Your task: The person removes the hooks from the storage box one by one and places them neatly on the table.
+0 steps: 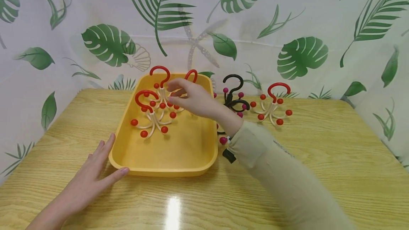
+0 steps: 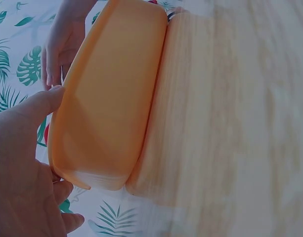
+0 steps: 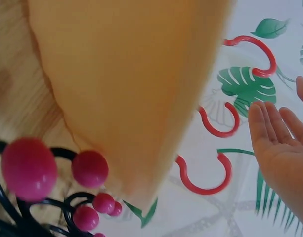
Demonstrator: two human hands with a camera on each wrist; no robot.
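My left hand (image 1: 87, 180) steadies the near left corner of a yellow plastic tray (image 1: 163, 170), its thumb at the front rim and its fingers stretched along the left side. Over the tray hovers my right hand (image 1: 199, 98), fingers extended and relaxed, nothing held. Inside stand red-hooked hangers with cream prongs tipped by red balls. One hanger (image 1: 152, 116) is toward the front left, another (image 1: 162, 91) farther back. The red hook (image 1: 191, 73) of a third shows behind my right hand, which hides most of it. In the right wrist view, three red hooks (image 3: 205, 191) rise past the rim.
Right of the tray, black hangers (image 1: 229, 98) with magenta balls lie close together, partly covered by my right forearm. Another red-hooked hanger (image 1: 272, 107) stands farther right on the wood-grain table (image 1: 335, 144). A leaf-patterned cloth (image 1: 255, 20) hangs behind the table.
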